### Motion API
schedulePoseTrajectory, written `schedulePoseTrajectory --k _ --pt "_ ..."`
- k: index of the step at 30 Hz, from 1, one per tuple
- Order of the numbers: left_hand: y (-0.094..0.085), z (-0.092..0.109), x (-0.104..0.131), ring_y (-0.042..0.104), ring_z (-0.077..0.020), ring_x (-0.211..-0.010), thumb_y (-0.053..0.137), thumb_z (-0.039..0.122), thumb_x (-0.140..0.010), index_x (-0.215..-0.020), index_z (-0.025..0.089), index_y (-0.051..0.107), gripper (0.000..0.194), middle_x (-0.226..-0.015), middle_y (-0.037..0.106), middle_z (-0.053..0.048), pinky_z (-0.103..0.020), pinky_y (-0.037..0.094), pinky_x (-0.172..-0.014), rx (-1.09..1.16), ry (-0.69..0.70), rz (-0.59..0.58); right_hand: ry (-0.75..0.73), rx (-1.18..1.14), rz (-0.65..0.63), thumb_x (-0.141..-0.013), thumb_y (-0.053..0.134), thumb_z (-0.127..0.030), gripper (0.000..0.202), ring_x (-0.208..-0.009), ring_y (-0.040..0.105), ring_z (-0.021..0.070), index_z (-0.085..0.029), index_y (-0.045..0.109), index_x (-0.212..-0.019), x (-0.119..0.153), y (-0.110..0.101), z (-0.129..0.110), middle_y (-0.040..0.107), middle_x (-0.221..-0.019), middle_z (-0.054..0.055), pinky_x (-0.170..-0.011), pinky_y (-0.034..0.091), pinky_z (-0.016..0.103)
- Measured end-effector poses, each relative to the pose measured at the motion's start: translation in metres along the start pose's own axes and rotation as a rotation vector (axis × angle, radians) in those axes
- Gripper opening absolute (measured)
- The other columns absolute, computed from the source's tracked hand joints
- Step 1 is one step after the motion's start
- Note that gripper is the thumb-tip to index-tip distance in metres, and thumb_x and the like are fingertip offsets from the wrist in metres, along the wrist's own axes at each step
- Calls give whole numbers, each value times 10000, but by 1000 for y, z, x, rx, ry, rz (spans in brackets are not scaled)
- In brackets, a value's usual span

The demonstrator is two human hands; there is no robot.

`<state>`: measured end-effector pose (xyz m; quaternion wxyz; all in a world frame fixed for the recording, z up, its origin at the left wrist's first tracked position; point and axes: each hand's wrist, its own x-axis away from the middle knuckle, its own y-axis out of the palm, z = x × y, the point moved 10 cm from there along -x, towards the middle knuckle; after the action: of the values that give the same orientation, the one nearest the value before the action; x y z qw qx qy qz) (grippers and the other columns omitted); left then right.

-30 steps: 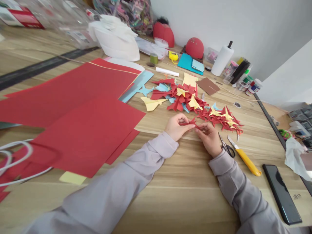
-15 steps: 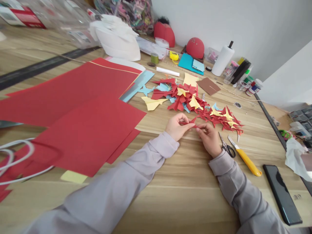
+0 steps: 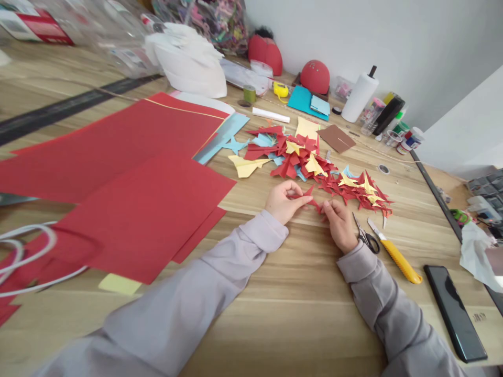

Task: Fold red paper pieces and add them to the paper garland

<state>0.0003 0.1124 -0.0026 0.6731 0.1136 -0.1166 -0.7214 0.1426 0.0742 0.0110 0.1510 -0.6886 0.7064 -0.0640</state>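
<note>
Between my hands is a small folded red paper piece point(image 3: 310, 191) with pointed ends, like the paper planes nearby. My left hand point(image 3: 283, 203) pinches its left part between thumb and fingers. On the other side, my right hand point(image 3: 340, 222) has thumb and fingertips closed at the piece's right tip, which they partly hide. Just beyond lies a heap of small folded red, yellow and blue paper planes point(image 3: 288, 166), with a second cluster of tiny folded pieces point(image 3: 356, 188) to the right. Black-handled scissors point(image 3: 368, 241) rest beside my right wrist.
Large red paper sheets point(image 3: 165, 209) cover the left side. A yellow utility knife point(image 3: 396, 256) and a black phone point(image 3: 454, 314) lie at right. Farther back are a brown card point(image 3: 335, 139), a teal paper stack point(image 3: 302, 103), a white bottle point(image 3: 358, 99) and white tissues point(image 3: 190, 63).
My right fingers have shifted slightly right and apart from my left ones, showing more of the red piece between them. My left hand barely moved.
</note>
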Motion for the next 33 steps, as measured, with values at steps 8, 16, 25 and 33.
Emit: schedulePoseTrajectory --k 8,16,25,33 --pt "1 -1 0 607 -133 -519 777 281 -485 -594 154 462 356 -569 576 27 -253 510 -492 -14 9 -19 -18 -8 -74 -782 531 -468 289 -576 480 120 -193 579 -705 -1 7 -4 545 -631 -9 -546 402 251" --pt "2 -4 0 614 -146 -530 777 262 -485 -597 156 462 351 -593 596 16 -275 511 -497 1 -10 -30 11 12 -64 -768 552 -459 305 -516 440 104 -183 546 -638 0 5 -3 523 -559 -23 -513 357 244" --pt "4 -4 0 600 -132 -501 778 280 -485 -603 157 473 350 -599 614 13 -261 494 -484 -22 -6 -52 18 23 -112 -747 578 -459 278 -565 510 123 -182 586 -719 0 11 0 600 -617 -3 -552 399 258" --pt "3 -3 1 564 -121 -442 786 277 -465 -590 163 472 356 -531 587 32 -254 474 -435 -60 -5 -26 -101 118 -81 -783 560 -349 184 -526 503 125 -187 588 -701 1 8 -12 587 -579 -5 -514 383 257"
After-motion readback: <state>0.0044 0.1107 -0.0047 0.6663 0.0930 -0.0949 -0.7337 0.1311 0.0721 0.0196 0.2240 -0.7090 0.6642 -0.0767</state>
